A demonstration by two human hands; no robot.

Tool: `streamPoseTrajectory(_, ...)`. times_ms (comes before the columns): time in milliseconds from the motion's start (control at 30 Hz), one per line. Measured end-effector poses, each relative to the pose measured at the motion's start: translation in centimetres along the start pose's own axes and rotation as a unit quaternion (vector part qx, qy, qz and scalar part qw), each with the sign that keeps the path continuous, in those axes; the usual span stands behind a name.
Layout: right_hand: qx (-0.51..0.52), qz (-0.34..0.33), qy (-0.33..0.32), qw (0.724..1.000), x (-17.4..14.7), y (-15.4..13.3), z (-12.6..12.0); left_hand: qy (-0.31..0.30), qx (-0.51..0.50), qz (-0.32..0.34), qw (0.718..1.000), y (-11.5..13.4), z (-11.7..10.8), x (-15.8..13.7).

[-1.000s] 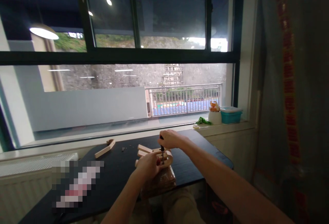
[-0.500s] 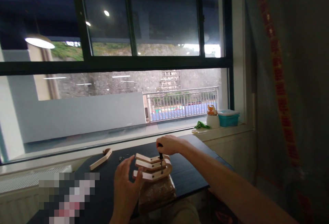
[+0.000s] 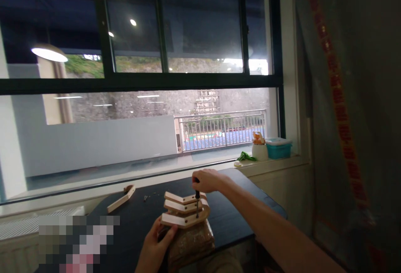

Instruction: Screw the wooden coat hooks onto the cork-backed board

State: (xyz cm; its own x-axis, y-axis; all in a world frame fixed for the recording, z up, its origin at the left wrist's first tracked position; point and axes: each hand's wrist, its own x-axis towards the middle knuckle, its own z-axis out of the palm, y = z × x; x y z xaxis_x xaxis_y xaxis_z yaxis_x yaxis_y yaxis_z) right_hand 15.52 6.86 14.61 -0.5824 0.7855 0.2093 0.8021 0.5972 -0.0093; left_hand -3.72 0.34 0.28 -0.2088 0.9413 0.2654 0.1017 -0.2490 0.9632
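My right hand [image 3: 204, 180] is wrapped round the dark handle of a screwdriver [image 3: 197, 207]. The screwdriver stands upright, its tip on the nearest arm of a pale wooden piece [image 3: 185, 219] with several bent arms and dark screw heads. This wooden piece rests on a brown block wrapped in clear film [image 3: 191, 241] at the table's near edge. My left hand [image 3: 159, 237] grips the left end of the nearest arm, thumb in front and fingers partly hidden behind it.
On the dark table [image 3: 233, 210] lie a separate bent wooden piece [image 3: 122, 200] and several small screws [image 3: 145, 198]. The windowsill holds a white pot [image 3: 260, 152], a teal box [image 3: 278, 149] and a green cloth [image 3: 246, 156]. A radiator [image 3: 40, 227] stands left; part of the picture there is pixelated.
My left hand, which was spread apart beside the arms, has closed on the end of the nearest arm. The right hand keeps the screwdriver at the same spot. The view has tilted slightly.
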Motion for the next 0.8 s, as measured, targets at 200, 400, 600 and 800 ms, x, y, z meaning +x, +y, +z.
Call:
streamPoseTrajectory(200, 0.002, -0.026, -0.013, 1.0, -0.2, 0.6, -0.4, -0.021, 0.006, 0.007, 1.0, 0.0, -0.3, -0.2)
streamPoseTrajectory(400, -0.024, 0.006, -0.019, 1.0, 0.0, -0.4, -0.3, -0.025, 0.036, 0.006, 0.999, 0.7, -0.2, -0.7)
streamPoseTrajectory(600, -0.05, 0.01, -0.003, 0.999, -0.5, -1.9, -0.4, -0.026, 0.036, 0.014, 0.999, 0.4, -0.3, -0.6)
streamPoseTrajectory(800, -0.04, -0.03, -0.027, 0.998, -1.6, -1.5, -0.9, -0.025, 0.048, 0.019, 0.998, 0.4, -0.3, -0.6)
